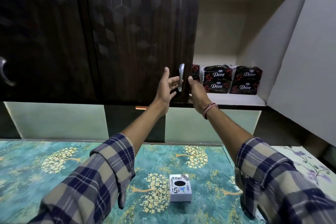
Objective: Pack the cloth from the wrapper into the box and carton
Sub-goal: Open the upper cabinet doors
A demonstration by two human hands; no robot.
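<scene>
Sleeves [101, 174]: your two checked sleeves are filling the bottom of the view, both arms reaching up and forward.
Box [180, 188]: a small white box with stickers and a dark oval hole on top is sitting on the teal flowered table cover [36, 169], between your forearms.
Left hand [166, 88]: it is staying open, fingers spread wide, the fingertips touching or almost touching the silver handle [181, 77] of the dark cabinet door [141, 38]; it is holding nothing.
Right hand [197, 90]: it is lying at the door's right edge, fingers curling behind it, so I cannot tell how tight the grip is. A thread band [209, 109] is sitting on this wrist.
Wrappers [227, 79]: the black "Dove" wrappers are lying stacked in two layers on the open white shelf [236, 99], just right of your right hand; the cloth inside is not showing.
</scene>
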